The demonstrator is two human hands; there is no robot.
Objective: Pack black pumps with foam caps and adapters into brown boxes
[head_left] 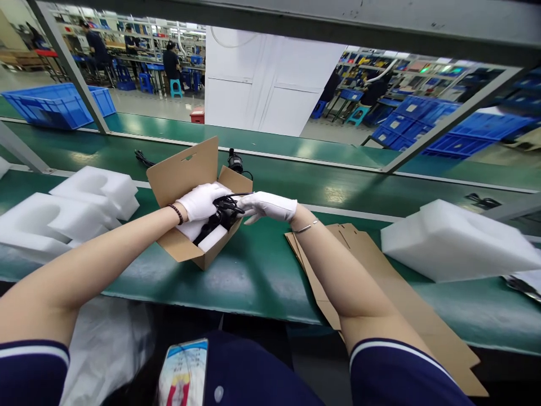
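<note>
My left hand (pixel 202 202), in a white glove, closes on a bundled black cable (pixel 228 204) at the mouth of an open cardboard box (pixel 211 255). My right hand (pixel 270 206), gloved too, reaches in from the right with fingers stretched out, its fingertips touching the cable. Below the cable, a black device (pixel 207 228) sits partly hidden inside the box between white foam pieces (pixel 212 239). The box stands at an angle on the green bench, its large lid flap (pixel 186 169) raised at the back.
White foam blocks (pixel 93 194) stand at the left, and another foam block (pixel 456 242) at the right. Flat cardboard sheets (pixel 380 276) lie under my right forearm. Behind the box are a black device (pixel 235 162) and a coiled cable (pixel 143 159). A metal frame bar (pixel 296 17) crosses overhead.
</note>
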